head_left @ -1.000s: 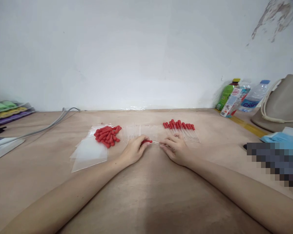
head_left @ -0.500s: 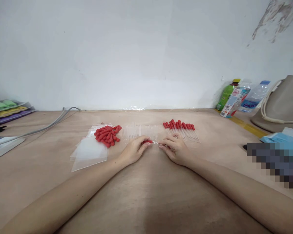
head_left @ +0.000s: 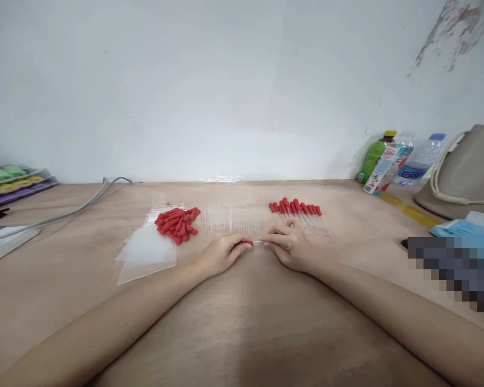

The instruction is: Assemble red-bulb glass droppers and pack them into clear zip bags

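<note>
A red rubbery bulb (head_left: 249,243) is gripped by left fingers (head_left: 239,249); a thin clear tube (head_left: 258,242), end-on at the bulb's right, by right fingers (head_left: 271,237).

bulbs (head_left: 178,224): red | tubes (head_left: 230,219): clear | bags (head_left: 149,255): translucent white | tabletop (head_left: 226,328): light brown, grained | wall (head_left: 185,91): pale grey

Red dropper bulb (head_left: 249,243) mostly hidden in left hand (head_left: 226,253), only the end shows; clear dropper tube's (head_left: 257,243) far end covered by right hand (head_left: 288,247), bulb-tube joint too small to read. Loose tubes (head_left: 230,219) toward worktop's (head_left: 210,333) back edge too thin to count, heaped red bulbs (head_left: 177,224) overlap. Corded bag (head_left: 471,166) by back right corner, coloured packs (head_left: 12,183) by back left cut off; dark item (head_left: 454,269) at right pixelated.
</note>
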{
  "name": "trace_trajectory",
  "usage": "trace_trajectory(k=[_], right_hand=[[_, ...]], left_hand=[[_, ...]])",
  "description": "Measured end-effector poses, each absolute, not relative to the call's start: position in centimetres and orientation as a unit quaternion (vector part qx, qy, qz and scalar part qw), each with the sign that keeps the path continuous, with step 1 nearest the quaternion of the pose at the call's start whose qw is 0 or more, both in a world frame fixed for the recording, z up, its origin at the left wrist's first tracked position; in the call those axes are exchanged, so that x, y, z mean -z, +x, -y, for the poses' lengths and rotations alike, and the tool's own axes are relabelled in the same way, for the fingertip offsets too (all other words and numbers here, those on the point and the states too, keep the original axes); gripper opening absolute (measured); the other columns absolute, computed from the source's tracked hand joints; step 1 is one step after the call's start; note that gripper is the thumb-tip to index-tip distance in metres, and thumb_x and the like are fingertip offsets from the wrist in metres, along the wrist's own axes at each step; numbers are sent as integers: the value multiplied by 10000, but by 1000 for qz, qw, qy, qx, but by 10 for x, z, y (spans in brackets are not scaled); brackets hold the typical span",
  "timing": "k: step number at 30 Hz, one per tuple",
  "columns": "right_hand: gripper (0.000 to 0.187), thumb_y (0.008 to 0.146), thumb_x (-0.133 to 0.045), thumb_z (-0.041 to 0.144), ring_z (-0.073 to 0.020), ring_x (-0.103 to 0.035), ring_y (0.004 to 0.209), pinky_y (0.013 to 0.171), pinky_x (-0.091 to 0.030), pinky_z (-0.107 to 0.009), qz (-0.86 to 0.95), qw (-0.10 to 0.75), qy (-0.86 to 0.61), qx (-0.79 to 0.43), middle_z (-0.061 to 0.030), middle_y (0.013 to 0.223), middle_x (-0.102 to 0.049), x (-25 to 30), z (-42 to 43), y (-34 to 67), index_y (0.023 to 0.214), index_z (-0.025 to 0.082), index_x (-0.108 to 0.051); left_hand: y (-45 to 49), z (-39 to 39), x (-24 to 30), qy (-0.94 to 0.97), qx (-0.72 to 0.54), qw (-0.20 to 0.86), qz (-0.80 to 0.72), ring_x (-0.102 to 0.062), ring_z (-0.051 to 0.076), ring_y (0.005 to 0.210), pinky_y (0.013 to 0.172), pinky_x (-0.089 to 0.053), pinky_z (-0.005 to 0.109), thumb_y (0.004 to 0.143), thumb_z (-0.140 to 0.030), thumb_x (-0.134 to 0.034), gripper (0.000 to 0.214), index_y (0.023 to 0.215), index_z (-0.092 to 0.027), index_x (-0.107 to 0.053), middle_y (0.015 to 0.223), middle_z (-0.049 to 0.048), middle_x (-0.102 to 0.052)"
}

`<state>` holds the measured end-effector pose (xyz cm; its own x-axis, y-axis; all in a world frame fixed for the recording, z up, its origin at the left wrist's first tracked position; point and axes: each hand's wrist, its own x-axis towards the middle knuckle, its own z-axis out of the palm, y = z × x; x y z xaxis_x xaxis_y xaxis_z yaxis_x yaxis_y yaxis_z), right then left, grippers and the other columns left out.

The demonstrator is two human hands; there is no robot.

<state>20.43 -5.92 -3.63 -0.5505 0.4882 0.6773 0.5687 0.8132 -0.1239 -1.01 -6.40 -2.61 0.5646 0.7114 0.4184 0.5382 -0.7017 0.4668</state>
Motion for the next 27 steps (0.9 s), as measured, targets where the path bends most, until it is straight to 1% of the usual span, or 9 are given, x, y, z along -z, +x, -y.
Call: trace_trajectory(k=[5,11,14,20,23,27], right_hand=[[227,859,-414,204,-103,-480,631,694,-230,-309,878,357,-304,95,-25,729,-605,35,64,199,827,176,-636],[273,870,-371,204,-102,-441,573,645,-212,-296,879,333,-319,125,-17,642,-573,35,66,194,756,156,-615],[291,876,-358,215,-103,-433,559,639,-205,-295,882,322,-320,129,-15,622,-571,36,66,191,722,153,-598],[307,872,-356,213,-98,-402,524,649,-211,-292,886,309,-318,137,-7,590,-559,41,61,190,661,146,-568],[297,879,-350,215,-103,-423,547,667,-221,-291,889,300,-322,125,-8,606,-569,39,60,189,699,149,-576],[271,877,-369,234,-131,-482,665,714,-228,-305,896,264,-338,114,-34,697,-606,27,65,186,751,161,-598]], left_hand=[[-10,64,27,879,-301,120,-349,-581,129,746,686,-440,240,859,-269,-458,181,920,-180,-603,823,16,-649],[-9,65,25,890,-285,97,-343,-578,140,734,666,-438,251,861,-292,-445,200,912,-170,-595,814,30,-644],[-8,65,26,893,-279,88,-342,-580,144,731,658,-443,254,857,-290,-445,194,907,-172,-591,818,34,-642],[-8,62,29,899,-273,83,-331,-592,149,773,692,-453,259,859,-287,-445,212,972,-171,-582,865,47,-646],[-9,60,30,899,-277,76,-331,-588,149,768,692,-452,262,864,-292,-436,211,955,-171,-584,858,46,-646],[-11,59,28,892,-286,78,-342,-574,146,757,695,-450,268,864,-289,-436,192,923,-173,-578,844,44,-631]])
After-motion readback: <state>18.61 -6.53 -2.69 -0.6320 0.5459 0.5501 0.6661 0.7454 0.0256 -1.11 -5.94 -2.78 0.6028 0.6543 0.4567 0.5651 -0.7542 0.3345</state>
